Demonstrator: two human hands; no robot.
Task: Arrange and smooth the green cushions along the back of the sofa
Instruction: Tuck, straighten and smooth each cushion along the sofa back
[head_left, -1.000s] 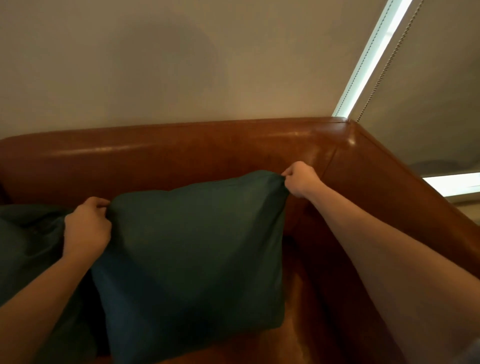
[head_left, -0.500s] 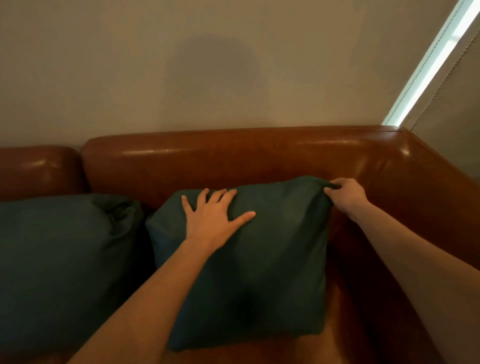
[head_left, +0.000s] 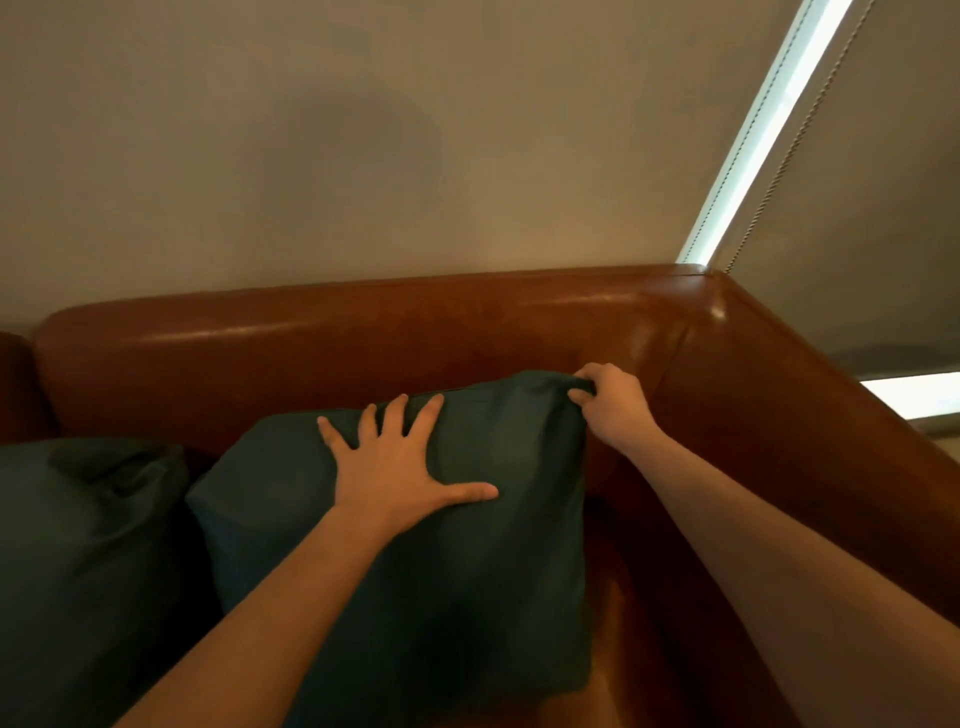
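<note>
A dark green cushion (head_left: 483, 582) leans upright against the brown leather sofa back (head_left: 363, 343), close to the right corner. My left hand (head_left: 400, 467) lies flat on its upper face with the fingers spread. My right hand (head_left: 613, 402) pinches the cushion's top right corner. A second green cushion (head_left: 83, 545) rests to the left, crumpled at its top right corner, touching the first one.
The sofa's right armrest (head_left: 810, 431) runs down the right side. A plain wall rises behind the sofa. A window with a drawn roller blind (head_left: 883, 182) and bead chain sits at the upper right. Bare seat leather (head_left: 618, 670) shows beside the cushion.
My left hand let go of the cushion's top left corner and moved onto its face, fingers spread. My right hand kept hold of the top right corner. The cushion has settled against the sofa back.
</note>
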